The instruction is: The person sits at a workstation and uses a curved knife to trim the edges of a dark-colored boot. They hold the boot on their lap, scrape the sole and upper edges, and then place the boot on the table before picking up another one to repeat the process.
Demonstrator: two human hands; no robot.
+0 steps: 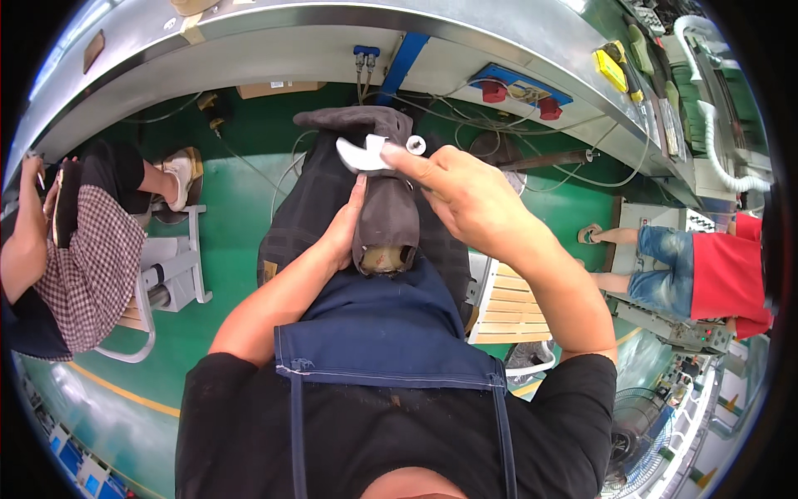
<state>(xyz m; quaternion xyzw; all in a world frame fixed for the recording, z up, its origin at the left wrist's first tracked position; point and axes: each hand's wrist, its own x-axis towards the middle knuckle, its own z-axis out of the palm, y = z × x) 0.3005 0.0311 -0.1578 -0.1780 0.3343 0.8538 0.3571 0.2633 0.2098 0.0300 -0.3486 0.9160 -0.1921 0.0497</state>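
A dark grey-brown boot (389,212), suede-like, lies upright along my lap, its wide shaft away from me. At its near end a pale tan patch shows inside the dark edge. My left hand (343,229) grips the boot's left side, thumb pointing up along it. Above the middle of the boot, my right hand (465,195) is closed round a hammer-like tool (359,156) with a curved, shiny pale head. The index finger lies along the tool toward its head; its handle is mostly hidden by the hand. A small white round piece (417,145) shows just beyond that hand.
A metal-edged workbench (291,18) runs across the far side, with red sockets (493,91) and loose cables below. A yellow-handled tool (611,66) lies on its right part. Seated people are at left (83,266) and right (706,270). A slatted wooden seat (511,308) stands at my right.
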